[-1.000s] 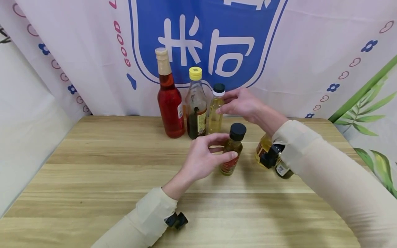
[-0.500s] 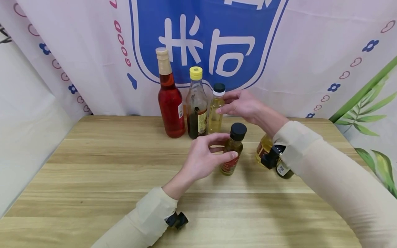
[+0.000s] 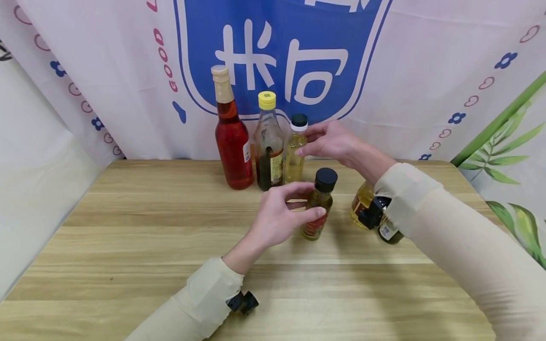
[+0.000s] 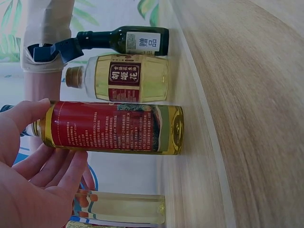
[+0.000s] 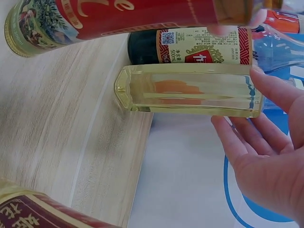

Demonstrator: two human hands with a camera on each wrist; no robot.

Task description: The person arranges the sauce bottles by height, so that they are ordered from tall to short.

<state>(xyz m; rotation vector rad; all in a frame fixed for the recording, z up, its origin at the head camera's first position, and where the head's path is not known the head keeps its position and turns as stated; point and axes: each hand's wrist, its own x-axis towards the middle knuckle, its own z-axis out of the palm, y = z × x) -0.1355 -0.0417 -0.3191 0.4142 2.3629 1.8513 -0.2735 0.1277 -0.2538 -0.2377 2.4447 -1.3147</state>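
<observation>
My left hand [image 3: 279, 215] grips a small oil bottle [image 3: 314, 223] with a black cap and a red label, thumb in front and fingers behind. It stands near upright; whether its base touches the table I cannot tell. Farther back, my right hand [image 3: 332, 141] pinches a clear bottle of pale yellow oil [image 3: 294, 163] with a dark cap and white collar. In the right wrist view, thumb and fingers lie on opposite sides of this pale bottle [image 5: 185, 90]. Close on its left is a yellow-capped bottle [image 3: 269, 163] of dark liquid.
A tall bottle of red liquid [image 3: 233, 151] ends the row at left. Under my right forearm stand a golden oil bottle [image 3: 361, 203] and a dark green bottle [image 3: 389, 233]. A printed curtain [image 3: 141, 94] hangs behind the wooden table [image 3: 149, 246].
Both hands keep their holds and the bottles stay in place. Only the head view has shifted very slightly.
</observation>
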